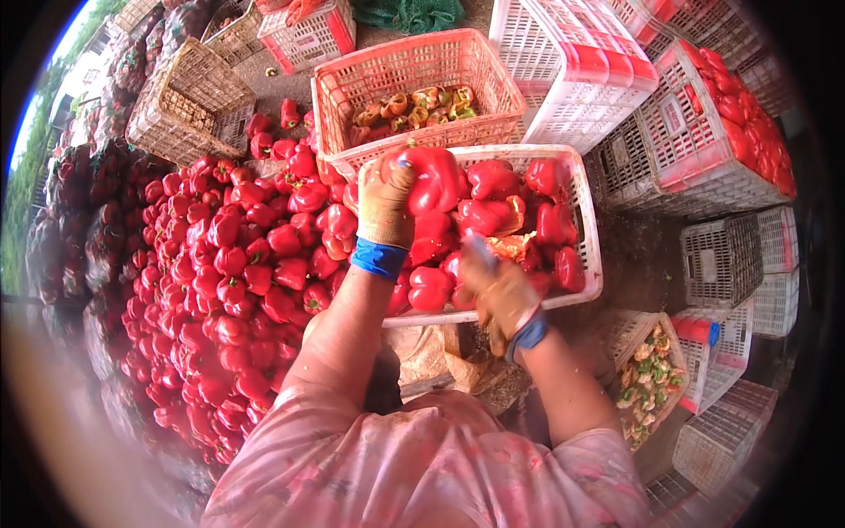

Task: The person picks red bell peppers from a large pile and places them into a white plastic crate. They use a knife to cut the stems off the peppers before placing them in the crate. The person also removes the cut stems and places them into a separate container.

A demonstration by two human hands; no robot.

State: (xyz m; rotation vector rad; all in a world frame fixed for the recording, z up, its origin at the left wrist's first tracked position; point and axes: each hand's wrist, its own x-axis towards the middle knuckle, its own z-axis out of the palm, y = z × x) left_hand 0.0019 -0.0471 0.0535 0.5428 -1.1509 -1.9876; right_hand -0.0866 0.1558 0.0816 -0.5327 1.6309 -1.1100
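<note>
My left hand (387, 206), in a tan work glove with a blue cuff, grips a large red bell pepper (436, 181) over the far left part of a white plastic crate (592, 264). Motion blurs my right hand (503, 298), gloved the same way, above the crate's near side. Its fingers close around a small pale tool (478, 251), too blurred to name exactly. Beneath both hands the crate holds red bell peppers (430, 289), some cut open. A pale, seedy pepper core (511, 246) lies among them.
Loose red peppers (231, 284) form a big heap at left, with filled mesh sacks (105, 244) behind. A salmon-coloured crate (416, 138) with cut pepper tops (422, 109) adjoins the far side. Stacked crates (594, 99) stand right; a scrap crate (650, 383) sits near right.
</note>
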